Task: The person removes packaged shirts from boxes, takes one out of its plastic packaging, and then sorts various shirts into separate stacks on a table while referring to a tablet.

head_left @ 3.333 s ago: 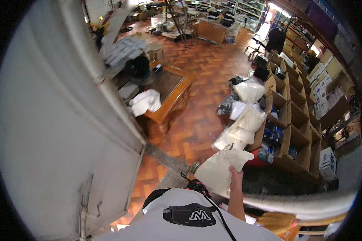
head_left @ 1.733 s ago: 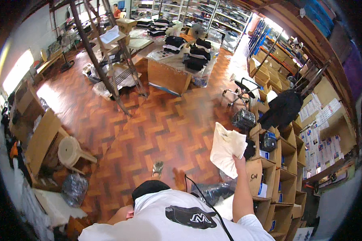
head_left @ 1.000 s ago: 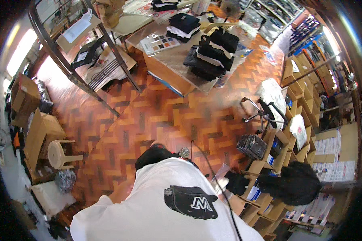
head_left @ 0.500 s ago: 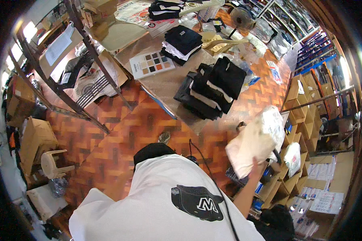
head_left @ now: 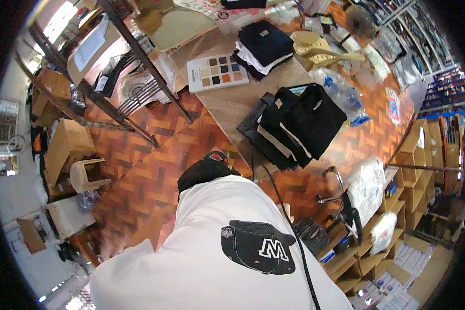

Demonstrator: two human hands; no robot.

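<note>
Folded black garments [head_left: 315, 116] shifted rightward in view, stacked at table [head_left: 219, 106] edge.

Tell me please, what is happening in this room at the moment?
A person in a white shirt is beside a table that bears stacks of folded dark clothes and a colour chart. The left hand is a blur at the lower left and the right hand is out of sight, so what the hands hold cannot be told. To the right, a white bag covers part of an office chair.
</note>
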